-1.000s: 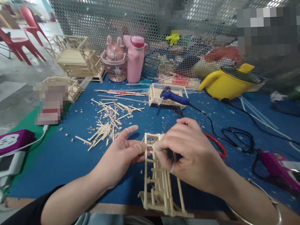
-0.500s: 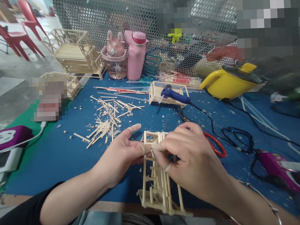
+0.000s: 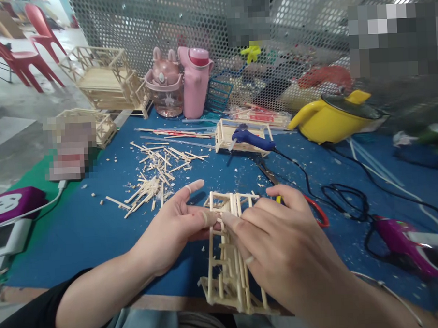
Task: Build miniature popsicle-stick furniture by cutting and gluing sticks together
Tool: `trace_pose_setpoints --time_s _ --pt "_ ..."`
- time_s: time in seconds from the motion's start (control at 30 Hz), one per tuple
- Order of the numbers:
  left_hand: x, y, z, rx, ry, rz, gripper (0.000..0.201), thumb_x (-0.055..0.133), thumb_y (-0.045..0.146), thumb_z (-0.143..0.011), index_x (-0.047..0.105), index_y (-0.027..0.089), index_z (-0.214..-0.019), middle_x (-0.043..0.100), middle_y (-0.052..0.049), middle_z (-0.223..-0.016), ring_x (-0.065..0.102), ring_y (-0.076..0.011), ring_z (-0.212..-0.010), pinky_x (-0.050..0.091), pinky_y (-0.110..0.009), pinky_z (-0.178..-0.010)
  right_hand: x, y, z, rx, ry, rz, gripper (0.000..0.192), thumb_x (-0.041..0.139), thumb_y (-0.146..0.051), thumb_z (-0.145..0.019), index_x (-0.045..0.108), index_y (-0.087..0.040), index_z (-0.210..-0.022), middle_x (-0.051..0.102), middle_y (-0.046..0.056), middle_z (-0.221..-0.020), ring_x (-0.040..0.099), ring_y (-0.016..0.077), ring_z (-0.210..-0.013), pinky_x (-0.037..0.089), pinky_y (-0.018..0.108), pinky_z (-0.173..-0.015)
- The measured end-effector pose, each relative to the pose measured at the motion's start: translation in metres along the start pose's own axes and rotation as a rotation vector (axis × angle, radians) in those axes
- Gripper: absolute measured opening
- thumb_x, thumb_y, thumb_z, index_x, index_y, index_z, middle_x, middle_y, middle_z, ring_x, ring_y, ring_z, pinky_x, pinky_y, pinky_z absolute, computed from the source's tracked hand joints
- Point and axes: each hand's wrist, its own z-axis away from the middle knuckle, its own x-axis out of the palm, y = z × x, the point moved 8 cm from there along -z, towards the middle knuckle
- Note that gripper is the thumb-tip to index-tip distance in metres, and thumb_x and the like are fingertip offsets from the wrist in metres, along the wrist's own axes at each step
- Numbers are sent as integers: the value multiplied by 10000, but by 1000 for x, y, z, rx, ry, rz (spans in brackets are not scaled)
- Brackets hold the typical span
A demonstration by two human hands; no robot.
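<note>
A small stick frame (image 3: 228, 260) stands at the near edge of the desk (image 3: 84, 228), reaching over that edge toward the person. The left hand (image 3: 171, 231) pinches its upper left post between thumb and curled fingers, forefinger stretched out free. The right hand (image 3: 281, 248) lies over the frame's right side with fingers spread long, their tips pressing a crossbar near the top; how much it grips beneath I cannot tell. Beyond the frame, toward the middle, loose sticks (image 3: 157, 171) lie scattered. Further back a blue glue gun (image 3: 252, 139) rests on a wooden box (image 3: 225, 134). A yellow kettle (image 3: 335, 118) sits toward the far right, pink bottles (image 3: 181, 86) at the far edge.
</note>
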Motion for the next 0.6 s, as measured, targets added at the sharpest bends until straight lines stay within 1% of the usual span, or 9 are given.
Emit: trace_pose_setpoints --time_s 0.1,0.27,0.33,0.43,0.53,0.6 --pt "1 0 -1 -2 4 -24 880 779 160 -677 320 132 -1427 709 -34 -706 648 -126 -630 511 -242 -640 1 -2 0 1 4 -12 257 462 -71 -853 605 -165 -662 561 3 -554 457 163 -571 322 396 -791" --pt "2 -3 -4 -22 43 -23 878 809 174 -634 362 112 -1387 634 33 -611 593 -104 -560 509 -247 -603 4 0 0 23 -31 -88 251 461 -62 -851 622 -166 -688 557 -4 -556 436 149 -565 325 376 -792" --pt "2 -3 -4 -17 45 -33 892 822 192 -618 364 115 -1380 630 37 -607 593 -105 -555 500 -238 -590 2 6 0 51 -51 -169 259 472 -81 -857 616 -175 -664 542 -17 -546 425 134 -555 328 362 -784" --pt "3 -1 -4 8 23 -48 950 844 232 -594 338 115 -1388 664 9 -651 620 -123 -579 493 -237 -598 -2 22 -2 127 -80 -263 255 499 -107 -851 607 -183 -633 552 -19 -559 451 123 -571 330 335 -739" --pt "5 3 -4 50 -9 -97 999 849 262 -598 294 118 -1416 678 -1 -665 632 -133 -592 478 -237 -615 -3 38 -6 195 -81 -274 180 524 -143 -852 674 -184 -760 614 8 -665 501 147 -661 327 322 -701" --pt "5 5 -4 85 -23 -142 1012 837 278 -621 263 120 -1440 678 1 -656 617 -125 -578 449 -223 -603 3 44 -8 207 -99 -305 177 530 -161 -859 705 -188 -868 639 25 -741 521 160 -719 330 317 -695"
